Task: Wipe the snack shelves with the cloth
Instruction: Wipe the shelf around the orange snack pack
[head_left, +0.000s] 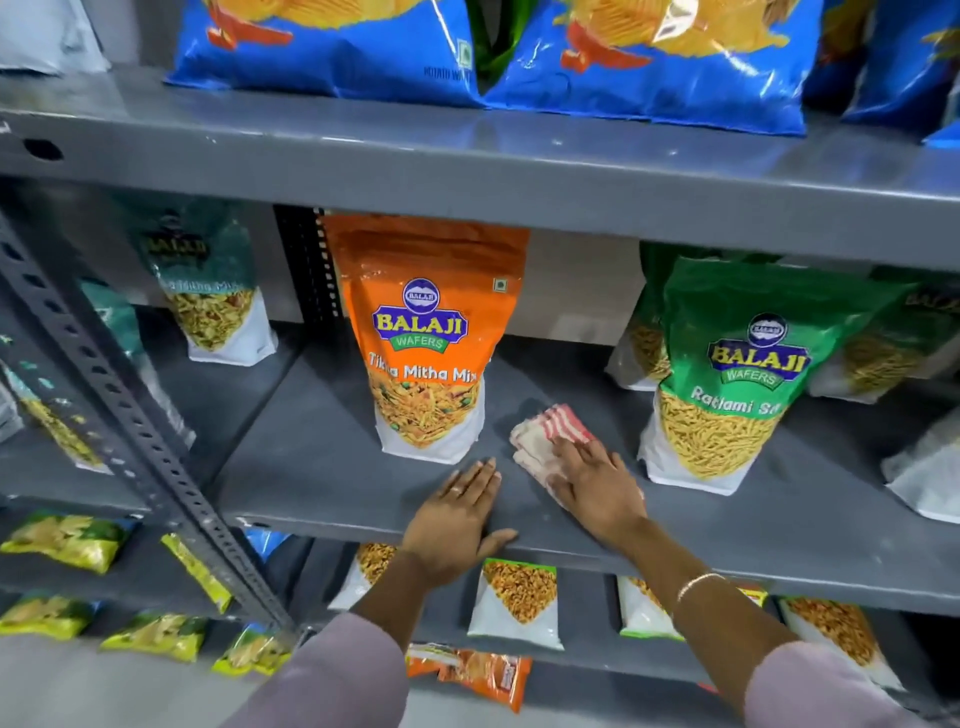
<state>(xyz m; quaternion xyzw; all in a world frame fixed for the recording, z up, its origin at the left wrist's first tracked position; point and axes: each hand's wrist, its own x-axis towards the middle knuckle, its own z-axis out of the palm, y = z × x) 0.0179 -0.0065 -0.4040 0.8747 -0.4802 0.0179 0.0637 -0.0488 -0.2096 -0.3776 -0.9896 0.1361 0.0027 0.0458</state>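
Observation:
A folded cloth (545, 434), cream with red stripes, lies on the grey middle shelf (322, 457) between an orange Balaji pouch (426, 332) and a green Balaji pouch (727, 374). My right hand (597, 483) presses flat on the near part of the cloth, fingers pointing toward the back of the shelf. My left hand (457, 519) rests flat and empty on the shelf's front edge, just left of the cloth and in front of the orange pouch, thumb hooked over the lip.
Blue chip bags (649, 57) fill the upper shelf. A slotted grey upright (119, 410) runs diagonally at left, with teal pouches (208, 291) behind it. Small snack packets (519, 603) stand on the lower shelf, and yellow-green packets (67, 540) lie at lower left.

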